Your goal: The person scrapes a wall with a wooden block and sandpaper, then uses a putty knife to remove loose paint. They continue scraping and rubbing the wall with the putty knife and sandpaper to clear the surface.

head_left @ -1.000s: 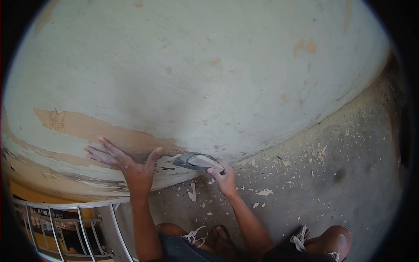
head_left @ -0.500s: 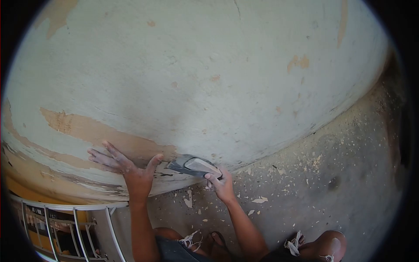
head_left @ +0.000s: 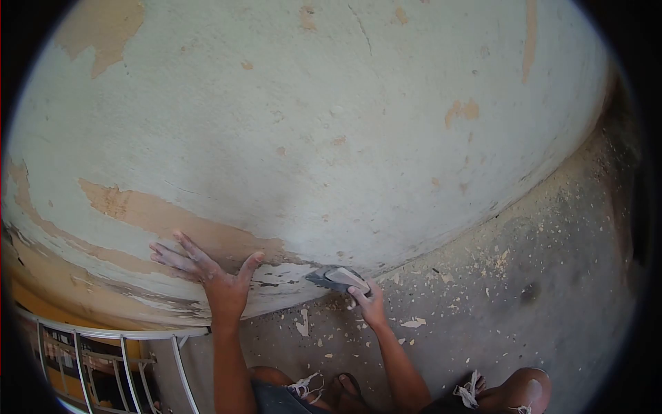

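My left hand [head_left: 224, 281] (fingers apart) lies on the peeling wall [head_left: 400, 159]; the fingers of my right hand [head_left: 371, 305] clamp a grey tool [head_left: 343, 277].

wall [head_left: 386, 159]: kinda dim, soft light, faint shadow smudge above its lower edge, can't tell the source
floor [head_left: 476, 345]: duller, nearly black along its right edge
metal rails [head_left: 117, 334]: pale sheen, bowed by the fisheye
view: round black vignette
focus: bit soft, tiny flakes [head_left: 414, 322] look mushy

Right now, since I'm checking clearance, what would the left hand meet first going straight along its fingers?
Likely the tan wall patch, though depth is unclear; the left hand may be touching it.
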Demonstrator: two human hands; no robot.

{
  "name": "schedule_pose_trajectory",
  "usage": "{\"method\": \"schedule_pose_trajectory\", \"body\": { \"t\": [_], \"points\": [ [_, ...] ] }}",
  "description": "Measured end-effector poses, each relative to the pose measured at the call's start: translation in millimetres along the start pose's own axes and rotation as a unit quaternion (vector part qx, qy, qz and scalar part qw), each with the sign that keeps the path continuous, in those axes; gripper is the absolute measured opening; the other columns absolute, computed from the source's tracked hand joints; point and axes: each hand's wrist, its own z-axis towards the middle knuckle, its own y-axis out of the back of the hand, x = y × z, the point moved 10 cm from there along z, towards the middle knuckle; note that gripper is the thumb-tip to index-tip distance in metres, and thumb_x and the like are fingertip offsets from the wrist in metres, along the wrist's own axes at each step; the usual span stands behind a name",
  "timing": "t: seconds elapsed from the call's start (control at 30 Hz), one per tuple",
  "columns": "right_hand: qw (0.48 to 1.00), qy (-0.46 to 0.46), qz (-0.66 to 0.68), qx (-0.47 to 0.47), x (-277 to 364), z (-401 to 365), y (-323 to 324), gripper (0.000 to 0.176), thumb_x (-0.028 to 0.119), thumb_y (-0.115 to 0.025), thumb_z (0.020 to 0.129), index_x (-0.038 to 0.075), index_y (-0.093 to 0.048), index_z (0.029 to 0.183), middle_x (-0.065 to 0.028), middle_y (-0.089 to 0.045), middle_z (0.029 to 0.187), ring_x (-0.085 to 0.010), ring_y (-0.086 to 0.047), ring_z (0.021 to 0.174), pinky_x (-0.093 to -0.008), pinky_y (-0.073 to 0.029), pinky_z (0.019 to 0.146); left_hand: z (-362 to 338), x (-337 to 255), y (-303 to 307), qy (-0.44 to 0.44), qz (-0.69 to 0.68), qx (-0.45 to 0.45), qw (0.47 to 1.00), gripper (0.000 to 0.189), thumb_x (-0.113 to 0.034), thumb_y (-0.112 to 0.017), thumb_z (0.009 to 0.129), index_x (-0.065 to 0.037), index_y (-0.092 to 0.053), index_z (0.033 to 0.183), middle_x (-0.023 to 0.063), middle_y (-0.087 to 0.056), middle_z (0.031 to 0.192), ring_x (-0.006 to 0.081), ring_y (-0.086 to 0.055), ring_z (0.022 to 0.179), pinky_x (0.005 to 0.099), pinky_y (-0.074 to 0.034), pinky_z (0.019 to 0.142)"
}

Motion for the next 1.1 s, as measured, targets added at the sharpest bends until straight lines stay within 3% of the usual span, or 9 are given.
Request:
{"method": "schedule_pose_trajectory", "body": {
  "t": [0.07, 0.27, 0.37, 0.47, 0.6, 0.77, 0.93, 1.0, 1.1],
  "points": [
    [0.996, 0.036, -0.079, -0.025, 13.2, -5.2, 11.5, 0.025, 0.022, -0.074, 0.086, 0.003, -0.06, 0.091, -0.0017, -0.058, 0.07, -0.008, -0.054, 0.059, -0.0256, -0.045, 0.054, 0.2, 0.6, -0.4, -0.009, -0.009, -0.002, 1.0, 0.14, -0.054, -0.086, 0.061, -0.017, 0.012, 0.155, 0.0252, 0.031, 0.152, 0.0449, 0.027, 0.141, 0.0644, -0.004, 0.114],
    [0.992, 0.113, -0.039, 0.034, 80.2, -8.4, -62.0, 0.024, 0.019, -0.073, 0.086, 0.0, -0.06, 0.095, -0.0029, -0.059, 0.072, -0.0084, -0.055, 0.056, -0.0257, -0.049, 0.052, 0.0, 0.2, -1.9, 0.012, -0.003, -0.003, 1.0, 0.141, -0.058, -0.085, 0.061, -0.016, 0.012, 0.154, 0.0249, 0.03, 0.153, 0.0446, 0.026, 0.142, 0.0667, -0.003, 0.112],
    [1.0, 0.016, 0.018, 0.011, 17.8, -2.5, -22.1, 0.024, 0.019, -0.074, 0.087, 0.001, -0.061, 0.094, -0.003, -0.06, 0.072, -0.0077, -0.055, 0.057, -0.025, -0.047, 0.053, -0.7, 2.1, -3.0, 0.014, -0.026, -0.002, 1.0, 0.142, -0.059, -0.084, 0.06, -0.014, 0.012, 0.154, 0.0249, 0.03, 0.153, 0.0444, 0.026, 0.142, 0.066, -0.001, 0.112],
    [0.998, 0.045, -0.031, -0.035, 6.1, -4.7, 10.2, 0.023, 0.02, -0.074, 0.087, 0.001, -0.061, 0.093, -0.0028, -0.059, 0.073, -0.0074, -0.055, 0.056, -0.0247, -0.045, 0.053, -0.4, 3.0, -1.8, -0.005, 0.034, -0.002, 0.999, 0.144, -0.06, -0.085, 0.059, -0.013, 0.012, 0.154, 0.0245, 0.03, 0.153, 0.0441, 0.027, 0.142, 0.0663, 0.002, 0.112],
    [0.996, 0.064, -0.035, 0.044, 61.4, -5.2, -43.8, 0.025, 0.021, -0.075, 0.086, 0.001, -0.061, 0.093, -0.0027, -0.06, 0.076, -0.0072, -0.054, 0.058, -0.025, -0.045, 0.053, -2.7, 2.8, -5.8, 0.032, -0.035, 0.009, 0.999, 0.143, -0.063, -0.083, 0.059, -0.013, 0.011, 0.154, 0.0248, 0.029, 0.154, 0.0439, 0.026, 0.142, 0.0669, 0.004, 0.111],
    [1.0, 0.012, -0.01, -0.005, -4.7, -7.8, 4.4, 0.026, 0.021, -0.073, 0.088, 0.001, -0.06, 0.096, -0.003, -0.059, 0.076, -0.0083, -0.054, 0.059, -0.026, -0.048, 0.054, -1.1, 7.5, -3.8, 0.03, 0.018, 0.004, 0.999, 0.141, -0.061, -0.083, 0.062, -0.011, 0.012, 0.154, 0.0265, 0.028, 0.153, 0.0437, 0.025, 0.143, 0.066, 0.004, 0.111],
    [1.0, -0.009, -0.022, -0.01, 9.3, -7.9, -18.0, 0.029, 0.023, -0.074, 0.087, -0.001, -0.062, 0.099, -0.0018, -0.059, 0.075, -0.0083, -0.055, 0.059, -0.0256, -0.048, 0.055, -2.8, 0.7, -0.3, 0.007, 0.001, -0.002, 1.0, 0.14, -0.06, -0.083, 0.063, -0.012, 0.011, 0.155, 0.0275, 0.027, 0.153, 0.0444, 0.024, 0.143, 0.0643, 0.005, 0.112],
    [0.994, 0.087, -0.053, 0.046, 50.5, -7.6, -54.7, 0.031, 0.024, -0.073, 0.088, -0.002, -0.062, 0.101, -0.0022, -0.06, 0.075, -0.0077, -0.055, 0.058, -0.0251, -0.049, 0.052, -2.6, -2.0, -1.3, 0.008, -0.031, -0.01, 0.999, 0.139, -0.061, -0.083, 0.063, -0.012, 0.01, 0.155, 0.0279, 0.026, 0.154, 0.0449, 0.024, 0.143, 0.0639, 0.005, 0.112],
    [0.999, 0.048, -0.001, 0.009, 30.0, -6.0, -35.3, 0.03, 0.024, -0.074, 0.087, -0.001, -0.062, 0.1, -0.0023, -0.06, 0.074, -0.0076, -0.055, 0.056, -0.0246, -0.048, 0.051, 1.6, -2.7, 1.9, 0.005, -0.012, -0.022, 1.0, 0.139, -0.06, -0.083, 0.063, -0.013, 0.01, 0.155, 0.028, 0.025, 0.154, 0.045, 0.024, 0.143, 0.0643, 0.005, 0.111]
  ]
}}
